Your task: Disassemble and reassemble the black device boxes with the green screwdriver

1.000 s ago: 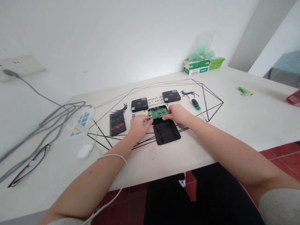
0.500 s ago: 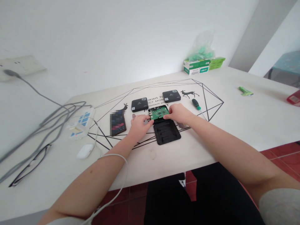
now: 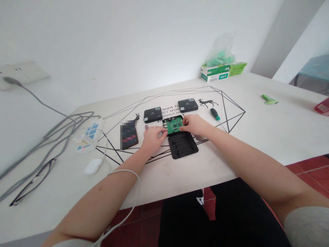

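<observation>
A green circuit board [image 3: 174, 125] lies in an open black case in the middle of the table. The black cover [image 3: 183, 145], its inner side up, lies just in front of the case. My left hand [image 3: 154, 138] is at the board's left edge, thumb and forefinger closed on the case and board edge. On the right edge, my right hand [image 3: 194, 125] grips the board between thumb and fingers. Two closed black boxes, one at the left [image 3: 153, 114] and one at the right [image 3: 187, 105], rest behind. A screwdriver [image 3: 215, 114] lies to the right.
On the left are a phone [image 3: 129, 134], a power strip [image 3: 90, 135] with cables, a white earphone case [image 3: 93, 166] and glasses [image 3: 33, 181]. Green and white boxes [image 3: 215, 71] stand at the back right; a green packet [image 3: 269, 100] lies farther right.
The circuit board looks slightly raised or tilted at its front edge. My fingers have shifted a little on its edges; the other objects stay where they were.
</observation>
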The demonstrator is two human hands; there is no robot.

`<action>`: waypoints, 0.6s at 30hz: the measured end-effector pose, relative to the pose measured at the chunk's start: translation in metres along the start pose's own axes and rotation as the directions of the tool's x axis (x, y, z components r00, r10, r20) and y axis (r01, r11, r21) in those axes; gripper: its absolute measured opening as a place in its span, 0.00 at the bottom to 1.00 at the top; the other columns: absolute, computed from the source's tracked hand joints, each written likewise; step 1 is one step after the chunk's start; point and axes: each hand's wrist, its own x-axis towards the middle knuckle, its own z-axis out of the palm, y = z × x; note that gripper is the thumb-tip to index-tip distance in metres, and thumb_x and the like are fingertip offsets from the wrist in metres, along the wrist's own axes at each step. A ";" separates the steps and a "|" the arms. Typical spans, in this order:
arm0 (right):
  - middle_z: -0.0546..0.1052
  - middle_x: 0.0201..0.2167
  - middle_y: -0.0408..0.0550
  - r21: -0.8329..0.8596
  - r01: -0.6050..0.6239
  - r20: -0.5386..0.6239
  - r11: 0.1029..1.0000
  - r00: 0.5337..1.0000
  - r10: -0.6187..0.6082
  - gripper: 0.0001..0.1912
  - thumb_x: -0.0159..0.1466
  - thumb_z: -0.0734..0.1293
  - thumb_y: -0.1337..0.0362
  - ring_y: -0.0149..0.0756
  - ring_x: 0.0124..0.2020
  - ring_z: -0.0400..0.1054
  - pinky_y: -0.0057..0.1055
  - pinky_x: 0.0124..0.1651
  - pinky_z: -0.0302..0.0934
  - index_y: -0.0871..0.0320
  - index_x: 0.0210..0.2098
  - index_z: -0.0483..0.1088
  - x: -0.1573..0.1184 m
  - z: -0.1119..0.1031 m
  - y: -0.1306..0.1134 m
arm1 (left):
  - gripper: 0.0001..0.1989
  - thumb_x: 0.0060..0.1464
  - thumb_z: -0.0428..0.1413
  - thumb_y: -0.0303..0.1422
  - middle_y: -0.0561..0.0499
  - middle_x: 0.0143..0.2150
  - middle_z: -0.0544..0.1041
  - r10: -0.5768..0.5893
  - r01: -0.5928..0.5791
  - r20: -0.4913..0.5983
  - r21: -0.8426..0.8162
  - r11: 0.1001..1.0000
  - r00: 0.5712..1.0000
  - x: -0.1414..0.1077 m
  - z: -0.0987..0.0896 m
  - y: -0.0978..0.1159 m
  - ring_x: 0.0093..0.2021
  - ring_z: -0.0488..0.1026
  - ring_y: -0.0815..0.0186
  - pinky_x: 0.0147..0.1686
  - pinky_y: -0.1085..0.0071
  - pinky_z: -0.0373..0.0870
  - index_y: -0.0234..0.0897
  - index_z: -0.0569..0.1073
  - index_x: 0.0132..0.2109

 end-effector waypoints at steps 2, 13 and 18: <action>0.84 0.38 0.49 -0.001 0.008 0.011 1.000 1.000 -0.008 0.12 0.63 0.75 0.56 0.37 0.39 0.75 0.28 0.38 0.60 0.58 0.38 0.78 0.001 0.001 0.000 | 0.10 0.65 0.56 0.36 0.48 0.52 0.85 0.008 -0.008 0.005 0.011 1.000 1.000 0.000 0.001 0.000 0.59 0.76 0.52 0.63 0.51 0.67 0.45 0.83 0.45; 0.83 0.43 0.50 -0.107 0.032 0.264 0.994 0.964 -0.003 0.23 0.56 0.79 0.52 0.42 0.38 0.76 0.32 0.35 0.61 0.56 0.45 0.74 -0.008 -0.035 0.026 | 0.11 0.65 0.57 0.37 0.45 0.56 0.82 0.027 -0.027 0.023 0.037 0.999 0.999 -0.004 0.005 -0.002 0.62 0.72 0.49 0.65 0.45 0.62 0.45 0.84 0.46; 0.82 0.36 0.44 -0.178 0.060 0.490 0.982 0.871 0.035 0.26 0.45 0.85 0.59 0.43 0.36 0.76 0.33 0.35 0.62 0.53 0.39 0.75 -0.014 -0.052 0.047 | 0.12 0.64 0.59 0.37 0.46 0.56 0.83 0.023 -0.024 0.027 0.021 1.000 0.999 -0.002 0.004 -0.003 0.62 0.73 0.49 0.65 0.46 0.62 0.44 0.81 0.52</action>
